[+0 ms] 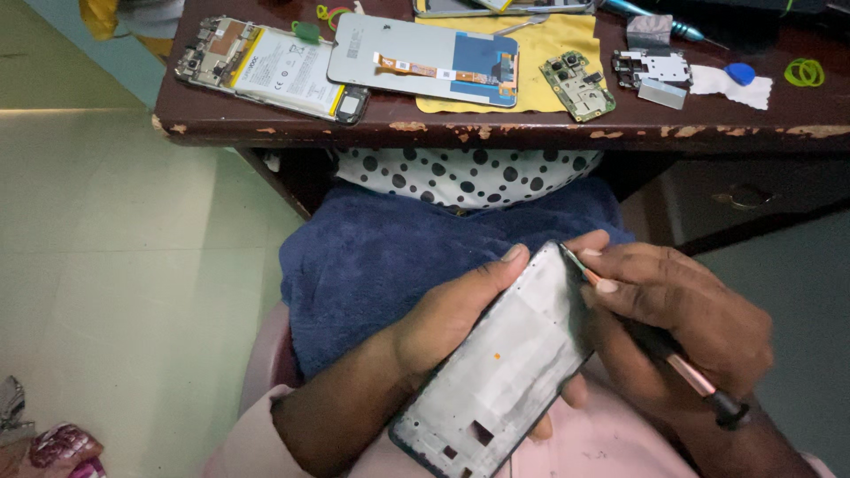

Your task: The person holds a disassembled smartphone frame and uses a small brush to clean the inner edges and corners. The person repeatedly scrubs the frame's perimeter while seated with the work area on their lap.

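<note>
While in left grip (460, 305), frame (513, 354).

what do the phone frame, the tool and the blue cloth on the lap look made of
Phone frame, in the left hand: probably metal plate, matte grey sheen, with a dark, likely plastic rim.
Tool, in the right hand: shaft looks like coppery metal, glossy; the dark end cap may be plastic.
Blue cloth: soft fabric, fuzzy towel-like nap.

Dim, soft indoor light, slight blur
</note>
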